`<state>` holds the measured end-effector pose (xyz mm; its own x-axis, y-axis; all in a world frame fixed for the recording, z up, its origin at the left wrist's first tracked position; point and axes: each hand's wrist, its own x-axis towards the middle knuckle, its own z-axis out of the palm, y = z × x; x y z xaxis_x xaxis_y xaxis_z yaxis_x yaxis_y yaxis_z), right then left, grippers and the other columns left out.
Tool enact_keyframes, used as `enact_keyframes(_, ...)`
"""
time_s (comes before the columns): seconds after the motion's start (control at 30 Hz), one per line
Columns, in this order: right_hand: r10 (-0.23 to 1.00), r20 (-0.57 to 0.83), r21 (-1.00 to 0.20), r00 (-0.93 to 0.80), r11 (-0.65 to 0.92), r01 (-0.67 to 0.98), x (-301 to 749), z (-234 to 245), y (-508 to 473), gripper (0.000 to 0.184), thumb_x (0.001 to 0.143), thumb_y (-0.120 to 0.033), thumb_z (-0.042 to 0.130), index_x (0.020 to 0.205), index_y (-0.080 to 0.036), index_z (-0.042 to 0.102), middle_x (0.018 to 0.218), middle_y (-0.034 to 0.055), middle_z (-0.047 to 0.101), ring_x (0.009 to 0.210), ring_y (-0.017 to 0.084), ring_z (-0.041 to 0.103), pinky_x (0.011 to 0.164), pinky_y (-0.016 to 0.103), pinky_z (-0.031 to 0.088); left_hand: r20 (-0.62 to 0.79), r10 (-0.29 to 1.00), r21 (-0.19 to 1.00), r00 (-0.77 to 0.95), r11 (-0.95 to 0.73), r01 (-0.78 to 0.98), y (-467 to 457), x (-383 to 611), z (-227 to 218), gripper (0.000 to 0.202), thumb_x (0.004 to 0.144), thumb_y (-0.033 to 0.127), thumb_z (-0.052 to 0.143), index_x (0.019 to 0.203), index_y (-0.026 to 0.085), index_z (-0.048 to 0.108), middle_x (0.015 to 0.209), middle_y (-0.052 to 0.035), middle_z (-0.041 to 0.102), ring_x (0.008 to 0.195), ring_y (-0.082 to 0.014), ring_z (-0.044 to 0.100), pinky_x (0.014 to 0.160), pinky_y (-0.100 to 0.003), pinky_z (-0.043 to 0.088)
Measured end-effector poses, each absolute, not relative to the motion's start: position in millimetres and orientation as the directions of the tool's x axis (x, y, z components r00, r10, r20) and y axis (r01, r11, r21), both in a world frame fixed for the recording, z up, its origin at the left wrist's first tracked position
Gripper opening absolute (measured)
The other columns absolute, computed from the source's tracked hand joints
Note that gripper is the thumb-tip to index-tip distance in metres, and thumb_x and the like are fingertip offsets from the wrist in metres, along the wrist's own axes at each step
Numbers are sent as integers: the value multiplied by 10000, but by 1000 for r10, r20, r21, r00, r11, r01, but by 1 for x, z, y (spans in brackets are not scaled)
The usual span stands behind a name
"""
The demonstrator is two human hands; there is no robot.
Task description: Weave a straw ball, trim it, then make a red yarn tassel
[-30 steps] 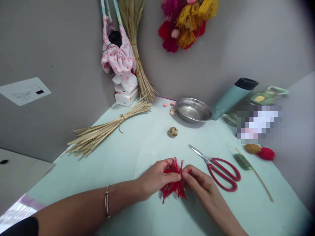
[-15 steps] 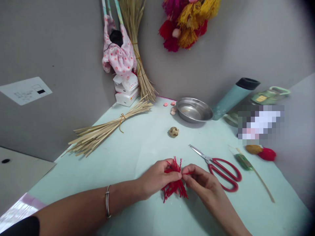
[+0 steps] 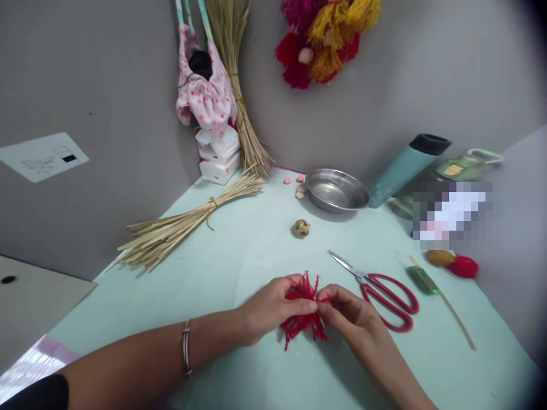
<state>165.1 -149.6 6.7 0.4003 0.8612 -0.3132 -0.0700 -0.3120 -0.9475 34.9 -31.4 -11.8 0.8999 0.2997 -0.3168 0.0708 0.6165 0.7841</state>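
Note:
A bunch of short red yarn strands point(image 3: 304, 328) fans out above and below my fingers, over the pale green tabletop. My left hand point(image 3: 273, 307) pinches it at the middle, thumb lying across the front. Close against that thumb tip, my right hand point(image 3: 352, 313) is closed on strands at the bunch's right side, thumb and forefinger pressed together. The exact pinch points are partly hidden by the fingers. Just right of my right hand lie scissors with red handles point(image 3: 392, 300), their blades slightly apart at the tip. A speckled brown egg-like ball point(image 3: 301, 228) rests beyond the hands.
A metal bowl point(image 3: 337, 192) stands at the back beside a tilted teal tumbler point(image 3: 408, 168). A tied straw bundle point(image 3: 179, 225) lies left. At right are a stick with green thread point(image 3: 423, 280) and red and ochre yarn balls point(image 3: 464, 266). Tissue packs point(image 3: 220, 165) sit in the corner.
The hands keep almost the same place and grip on the red yarn. A few upper strands have shifted slightly to the right; the whole view has moved a little.

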Motion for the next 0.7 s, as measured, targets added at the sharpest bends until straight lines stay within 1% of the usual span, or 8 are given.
enact_keyframes(0.13,876,-302,-950,377,-310,-41,166,3,-150,281,791,-467,711,785,-208,603,623,-45,483,583,130,402,552,251,324,-285,308,742,908,670,6,-30,35,-13,273,729,309,777,841,152,585,753,5,603,648,-86,565,646,-216,440)
enact_keyframes(0.3,890,-314,-949,330,-305,-80,167,-1,-150,290,815,-475,684,781,-201,595,643,-30,513,598,132,412,567,254,333,-228,297,696,927,716,-58,-28,35,-12,218,774,269,745,861,146,587,796,-17,623,696,-93,591,683,-216,451)
enact_keyframes(0.37,891,-305,-952,336,-291,-92,166,0,-149,275,814,-458,690,767,-204,595,658,-23,523,621,143,434,585,265,349,-197,287,683,937,726,-78,-29,34,-10,218,789,282,736,874,157,579,864,-33,643,745,-108,612,715,-229,468)
enact_keyframes(0.43,896,-292,-956,335,-274,-102,166,1,-149,255,814,-443,692,758,-214,597,655,-24,513,633,153,449,610,280,371,-170,290,680,942,726,-101,-30,33,-7,215,808,303,721,871,172,562,981,-52,655,818,-122,626,770,-249,480)
enact_keyframes(0.5,896,-287,-958,337,-264,-114,166,1,-149,243,818,-435,692,757,-219,600,637,-31,500,620,151,443,613,283,373,-177,321,706,930,700,-107,-30,34,-6,213,818,315,710,858,178,552,1076,-57,644,841,-117,620,801,-253,478)
enact_keyframes(0.57,887,-287,-958,363,-262,-118,166,1,-149,244,813,-428,708,758,-214,605,632,-34,502,606,139,423,592,271,352,-223,381,757,897,647,-86,-31,34,-6,217,813,323,712,862,175,561,1034,-41,639,791,-96,598,766,-231,465)
enact_keyframes(0.63,870,-284,-959,403,-259,-117,166,1,-148,260,806,-432,721,751,-206,606,636,-34,506,602,131,408,570,261,333,-270,412,797,870,603,-38,-31,35,-9,241,807,352,711,870,176,559,857,-4,619,668,-79,552,658,-218,439)
enact_keyframes(0.7,856,-275,-961,437,-249,-117,166,2,-148,266,798,-441,730,758,-202,620,664,-26,523,614,133,417,567,259,339,-279,405,816,871,578,-7,-31,35,-10,269,794,372,719,856,177,545,716,34,558,587,-72,503,598,-217,405)
